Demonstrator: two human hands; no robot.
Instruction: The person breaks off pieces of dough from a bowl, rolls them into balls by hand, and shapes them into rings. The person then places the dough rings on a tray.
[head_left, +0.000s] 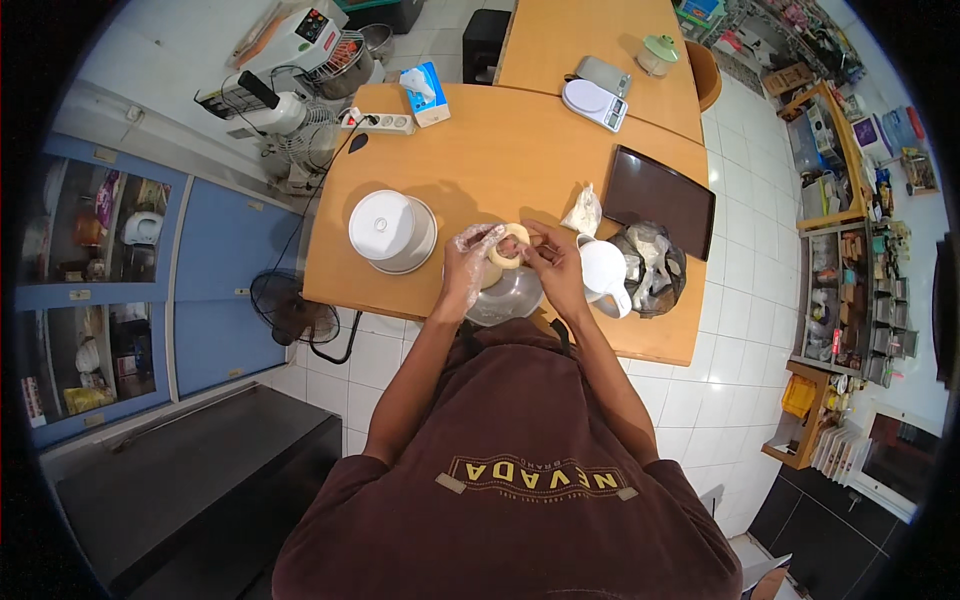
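Observation:
Both my hands meet over a metal bowl [505, 298] at the table's near edge. My left hand [470, 258], smeared with white, and my right hand [550, 258] grip a pale beige ring [515, 232], which looks like dough, with fingers showing in its hole. A white lidded container [383, 228] stands to the left. To the right are a white jug [603, 268], a dark bag with pale contents [655, 270] and a small bag of white powder [585, 212].
The wooden table [470, 150] holds a dark tray [660, 195], a scale [590, 100], a tissue box [425, 95] and a power strip [377, 122]. A fan [293, 308] stands left, near blue cabinets [225, 270]. Shelves [840, 300] line the right wall; mixers [315, 50] sit back left.

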